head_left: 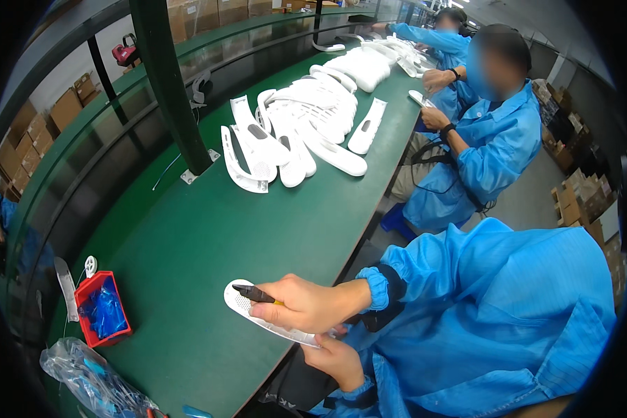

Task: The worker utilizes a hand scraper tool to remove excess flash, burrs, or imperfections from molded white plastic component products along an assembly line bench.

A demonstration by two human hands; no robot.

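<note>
My right hand (296, 303) is closed around black-headed pliers (254, 293) with a bit of yellow showing at the handle. Their head lies over the rounded, perforated end of a long white plastic shell (240, 299). My left hand (338, 359) grips the near end of this shell from below, with its fingers partly hidden. The shell is held over the front edge of the green table (188, 279). Farther along the table lies a large pile of similar white shells (313, 104), some with oval slots.
At the left stand a red bin (122, 326) with blue plastic inside and a clear plastic bag (90, 376). A dark green post (167, 83) rises from the table. Beyond my right arm sits a co-worker (481, 139) in blue, holding a white part; another person is farther off.
</note>
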